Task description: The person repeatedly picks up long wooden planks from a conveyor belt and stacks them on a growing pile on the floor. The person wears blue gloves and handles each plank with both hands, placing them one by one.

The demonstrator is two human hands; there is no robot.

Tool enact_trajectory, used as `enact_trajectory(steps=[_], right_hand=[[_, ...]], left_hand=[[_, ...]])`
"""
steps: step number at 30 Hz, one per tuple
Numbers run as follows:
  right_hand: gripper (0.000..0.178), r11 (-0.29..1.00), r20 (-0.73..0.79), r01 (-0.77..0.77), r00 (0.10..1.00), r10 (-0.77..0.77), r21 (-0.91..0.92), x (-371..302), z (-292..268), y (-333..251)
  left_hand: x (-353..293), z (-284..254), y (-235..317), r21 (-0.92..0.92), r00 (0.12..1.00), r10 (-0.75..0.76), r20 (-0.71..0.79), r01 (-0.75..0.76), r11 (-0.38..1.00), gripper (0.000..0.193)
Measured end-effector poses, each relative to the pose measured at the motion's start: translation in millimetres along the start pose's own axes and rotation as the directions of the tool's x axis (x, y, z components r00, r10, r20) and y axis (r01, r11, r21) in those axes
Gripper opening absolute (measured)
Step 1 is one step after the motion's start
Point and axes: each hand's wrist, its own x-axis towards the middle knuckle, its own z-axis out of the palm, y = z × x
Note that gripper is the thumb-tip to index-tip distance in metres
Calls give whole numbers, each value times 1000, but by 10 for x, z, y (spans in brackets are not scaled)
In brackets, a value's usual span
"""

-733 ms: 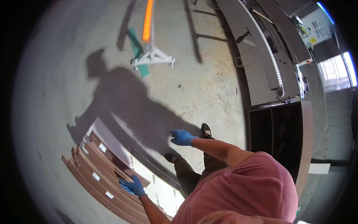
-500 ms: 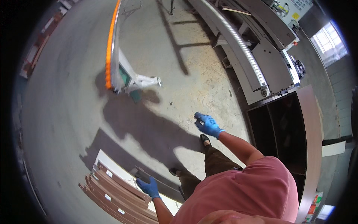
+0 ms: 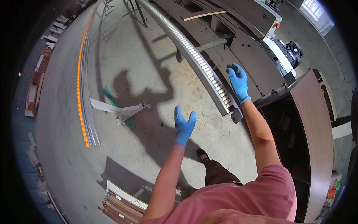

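Blue gloves cover both my hands. My left hand (image 3: 184, 126) is raised above the floor, fingers and thumb spread in a V, with nothing in it. It is nearest the end of a long roller rail (image 3: 201, 63) with pale rollers. Farther right, my right hand (image 3: 239, 83) is lifted beside the grey machine (image 3: 257, 80), its fingers loosely bent and apart. No object shows in that hand. Whether it touches the machine cannot be told. On the machine's far part rests a thin brown-edged strip (image 3: 203, 14).
A rail with orange wheels (image 3: 79, 89) stands at the left on a white leg (image 3: 130, 111). A dark brown cabinet (image 3: 313, 142) is close at my right. Brown boards (image 3: 121, 209) are stacked low at the left. A motor (image 3: 292, 52) sits beyond the machine.
Both hands have risen and reached forward; the left came up from beside the boards, the right moved toward the machine. The view has shifted, with the roller rail now closer.
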Motion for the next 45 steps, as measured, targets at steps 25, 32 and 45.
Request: enact_trajectory(steps=[25, 32, 45], right_hand=[[45, 524, 118, -527, 771, 626, 669, 2640, 1435, 877], [14, 618, -160, -275, 817, 555, 737, 2294, 1291, 966], [10, 549, -158, -323, 738, 656, 771, 1276, 388, 539]], left_hand=[[1003, 1539, 533, -476, 973, -103, 208, 193, 858, 115], [1040, 1536, 625, -632, 963, -41, 266, 207, 747, 98], [986, 1439, 617, -613, 922, -158, 354, 356, 705, 73]])
